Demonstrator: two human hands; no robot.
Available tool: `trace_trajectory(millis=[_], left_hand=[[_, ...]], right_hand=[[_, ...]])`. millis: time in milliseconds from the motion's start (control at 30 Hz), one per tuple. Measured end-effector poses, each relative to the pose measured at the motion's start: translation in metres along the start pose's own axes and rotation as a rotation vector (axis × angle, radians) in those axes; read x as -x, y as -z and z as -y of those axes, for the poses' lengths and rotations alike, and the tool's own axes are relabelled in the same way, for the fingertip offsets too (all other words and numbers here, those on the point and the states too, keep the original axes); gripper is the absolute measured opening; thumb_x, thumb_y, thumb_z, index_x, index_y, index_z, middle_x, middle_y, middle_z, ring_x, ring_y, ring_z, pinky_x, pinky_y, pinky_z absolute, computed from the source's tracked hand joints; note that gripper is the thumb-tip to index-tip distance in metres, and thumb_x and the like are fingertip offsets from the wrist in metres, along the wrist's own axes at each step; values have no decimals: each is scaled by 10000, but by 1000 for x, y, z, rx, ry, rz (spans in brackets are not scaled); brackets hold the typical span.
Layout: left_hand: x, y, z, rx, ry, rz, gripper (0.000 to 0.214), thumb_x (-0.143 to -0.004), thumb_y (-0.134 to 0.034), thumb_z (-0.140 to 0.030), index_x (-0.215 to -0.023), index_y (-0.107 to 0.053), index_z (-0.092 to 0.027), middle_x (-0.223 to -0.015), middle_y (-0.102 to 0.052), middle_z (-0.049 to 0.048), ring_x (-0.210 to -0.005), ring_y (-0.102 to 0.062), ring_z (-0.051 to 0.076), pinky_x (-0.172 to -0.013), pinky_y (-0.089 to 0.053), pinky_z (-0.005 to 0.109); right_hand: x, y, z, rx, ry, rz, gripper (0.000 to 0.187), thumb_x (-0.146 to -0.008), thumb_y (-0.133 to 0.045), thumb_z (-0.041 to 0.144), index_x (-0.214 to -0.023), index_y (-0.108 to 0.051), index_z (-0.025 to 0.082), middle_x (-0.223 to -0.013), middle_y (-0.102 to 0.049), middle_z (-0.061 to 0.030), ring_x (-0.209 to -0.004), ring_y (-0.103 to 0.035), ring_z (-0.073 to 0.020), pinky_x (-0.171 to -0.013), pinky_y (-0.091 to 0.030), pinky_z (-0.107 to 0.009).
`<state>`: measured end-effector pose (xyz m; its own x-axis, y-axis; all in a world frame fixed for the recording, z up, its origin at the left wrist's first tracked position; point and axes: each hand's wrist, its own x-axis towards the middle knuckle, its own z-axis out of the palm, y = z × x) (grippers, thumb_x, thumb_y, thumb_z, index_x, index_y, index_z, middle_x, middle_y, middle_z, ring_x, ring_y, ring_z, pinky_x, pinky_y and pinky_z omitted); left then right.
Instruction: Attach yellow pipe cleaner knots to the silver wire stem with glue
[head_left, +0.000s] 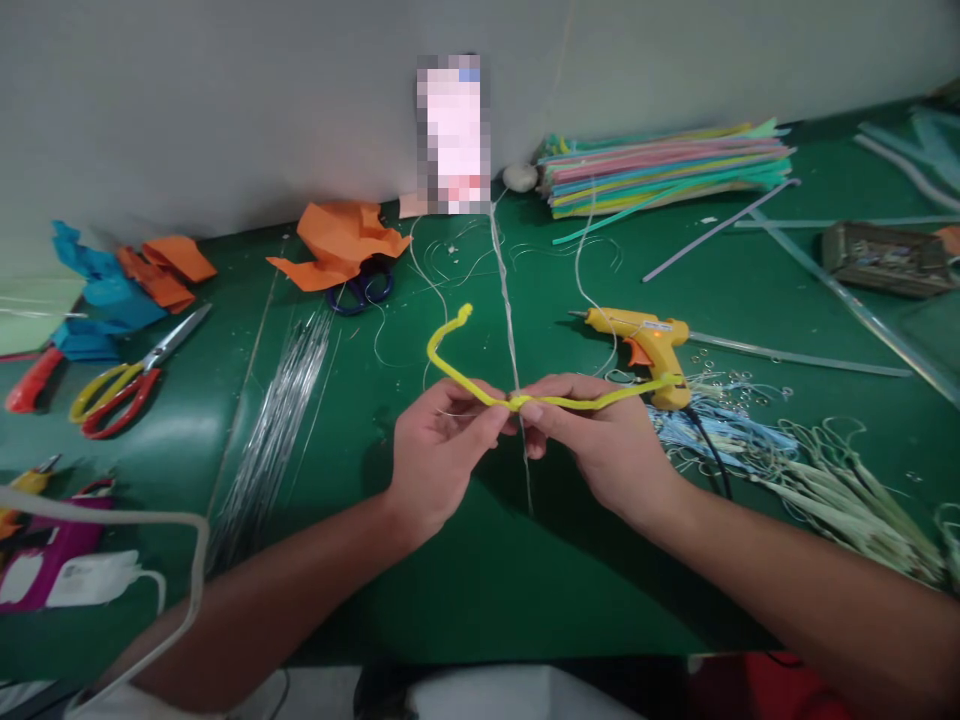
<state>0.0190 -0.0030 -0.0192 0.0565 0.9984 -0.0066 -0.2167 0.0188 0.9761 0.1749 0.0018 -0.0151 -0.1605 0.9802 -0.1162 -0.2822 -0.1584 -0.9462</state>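
Between my two hands, a bent yellow pipe cleaner (592,404) runs across a thin wire (508,320) that stretches away over the table. My left hand (442,445) pinches the pipe cleaner just left of the crossing, its free end curling up and ending in a small loop. On the other side, my right hand (607,440) grips it close to the crossing, thumb on top. The right end of the pipe cleaner passes in front of a yellow glue gun (645,340). Fingertips partly hide where pipe cleaner and wire meet.
Scissors (139,385), silver wires (274,430) and crumpled orange paper (345,240) lie left. A bundle of coloured pipe cleaners (667,170) lies at the back right, near a small dark box (885,258). Pale tassels (847,490) lie right. A blurred phone (452,130) leans on the wall.
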Motion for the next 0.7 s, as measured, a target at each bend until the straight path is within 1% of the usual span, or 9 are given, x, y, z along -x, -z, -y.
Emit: trace_trajectory(millis=[100,233,333,400,467,533,600,700], left_hand=[[2,-1,1,38,15,11,131,-740,-795,-201,-837,-709,-182,-840,-751,21,-661,-693,110,-574,-572,206],[1,0,3,21,48,-31,118,-734,-807,-230,-792,-718,-180,-758,-735,15,-624,-677,105,-546,-556,194],[-1,1,2,11,57,-47,127,-721,-817,-241,-761,-717,-175,-737,-729,13,-594,-666,100,-544,-554,197],[-2,1,1,15,53,-46,130,-722,-819,-244,-760,-716,-174,-732,-730,12,-583,-666,100,-546,-559,202],[-3,1,1,12,49,-51,126,-729,-817,-242,-766,-717,-175,-717,-727,7,-583,-670,100,-550,-561,200],[-3,1,1,10,49,-54,116,-738,-811,-236,-770,-717,-176,-700,-723,1,-586,-673,97,-553,-559,192],[-4,1,2,23,43,-57,112,-740,-809,-230,-766,-715,-175,-691,-719,-2,-588,-672,95,-554,-556,188],[-4,1,3,41,29,-63,114,-748,-808,-235,-779,-715,-178,-700,-719,-4,-607,-673,97,-572,-558,196]], right_hand=[[1,-2,2,29,14,-13,208,-668,-856,357,-706,-732,194,-624,-670,1,-492,-583,-104,-480,-520,-257],[1,-4,0,32,28,-11,213,-669,-857,365,-697,-723,202,-639,-674,-2,-504,-584,-104,-479,-516,-253],[1,-2,-5,-26,38,0,168,-693,-846,321,-735,-723,216,-674,-690,2,-543,-608,-108,-502,-511,-246],[1,0,-7,-68,42,38,148,-735,-815,334,-797,-737,224,-710,-700,-1,-579,-622,-119,-540,-516,-261],[2,3,-9,-80,41,84,175,-812,-741,391,-849,-755,221,-731,-694,-9,-612,-622,-127,-578,-513,-276],[2,5,-9,-63,28,104,224,-872,-669,412,-857,-768,212,-733,-679,-14,-630,-612,-129,-598,-500,-280],[1,6,-9,-45,9,96,184,-874,-672,367,-856,-774,215,-739,-680,-10,-630,-605,-122,-609,-489,-275],[-1,5,-11,-71,-22,87,102,-826,-729,306,-885,-775,236,-751,-708,0,-620,-606,-115,-624,-494,-275]])
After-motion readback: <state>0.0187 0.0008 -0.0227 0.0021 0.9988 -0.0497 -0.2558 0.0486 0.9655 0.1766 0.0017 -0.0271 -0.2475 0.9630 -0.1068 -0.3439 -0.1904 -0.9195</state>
